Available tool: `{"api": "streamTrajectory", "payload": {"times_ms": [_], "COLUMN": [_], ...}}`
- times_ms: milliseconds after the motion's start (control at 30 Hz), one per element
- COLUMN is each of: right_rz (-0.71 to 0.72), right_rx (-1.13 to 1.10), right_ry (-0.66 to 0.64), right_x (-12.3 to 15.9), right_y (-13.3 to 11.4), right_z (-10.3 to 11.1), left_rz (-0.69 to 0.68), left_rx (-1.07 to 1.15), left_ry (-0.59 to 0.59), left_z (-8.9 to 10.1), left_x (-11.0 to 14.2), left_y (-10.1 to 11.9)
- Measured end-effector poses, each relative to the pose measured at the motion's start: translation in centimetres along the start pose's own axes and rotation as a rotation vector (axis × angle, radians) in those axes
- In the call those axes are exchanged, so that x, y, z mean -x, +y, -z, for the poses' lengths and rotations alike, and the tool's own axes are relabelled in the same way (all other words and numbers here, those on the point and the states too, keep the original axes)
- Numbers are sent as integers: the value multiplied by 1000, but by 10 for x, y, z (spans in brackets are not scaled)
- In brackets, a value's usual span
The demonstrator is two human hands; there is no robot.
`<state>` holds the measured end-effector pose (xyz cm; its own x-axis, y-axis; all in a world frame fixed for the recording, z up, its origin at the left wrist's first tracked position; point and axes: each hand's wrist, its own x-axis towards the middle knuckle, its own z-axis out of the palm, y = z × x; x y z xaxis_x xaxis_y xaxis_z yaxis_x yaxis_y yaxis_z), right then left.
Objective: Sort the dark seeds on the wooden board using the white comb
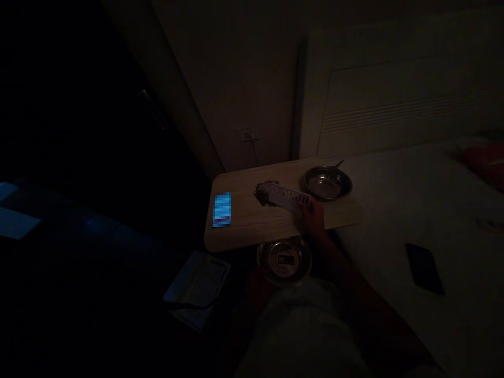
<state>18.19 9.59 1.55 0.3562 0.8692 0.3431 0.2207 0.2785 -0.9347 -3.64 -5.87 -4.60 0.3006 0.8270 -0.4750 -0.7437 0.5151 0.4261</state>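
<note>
My right hand (313, 216) is closed around one end of a long, pale strip-like piece with a row of slots (289, 198); its exact kind is hard to make out in the dark. The strip's far end reaches a pile of small dark bits (260, 194) on the wooden table (240, 239). Below the table's front edge, my left hand (262, 283) is at the left rim of a shiny metal bowl (271, 258), its fingers mostly lost in shadow. Inside that bowl shows a small dark rectangular object (286, 260).
A second metal bowl (327, 184) with a handle sticking up stands at the table's right end. A lit phone (221, 210) lies on the left. A white box-like object (195, 289) sits lower left. On the bed (378, 210) lies a dark flat device (425, 269).
</note>
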Motion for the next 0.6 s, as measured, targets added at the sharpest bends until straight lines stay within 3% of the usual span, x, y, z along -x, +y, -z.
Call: {"api": "streamTrajectory", "payload": {"times_ms": [367,600], "right_rz": [7,12], "right_rx": [14,37], "right_ry": [-48,-47], "right_x": [5,4], "right_y": [-1,-6], "right_z": [5,5], "left_rz": [-50,-40], "left_rx": [-27,-49], "left_ry": [16,67], "left_z": [-7,0], "left_x": [3,4], "left_y": [2,-1]}}
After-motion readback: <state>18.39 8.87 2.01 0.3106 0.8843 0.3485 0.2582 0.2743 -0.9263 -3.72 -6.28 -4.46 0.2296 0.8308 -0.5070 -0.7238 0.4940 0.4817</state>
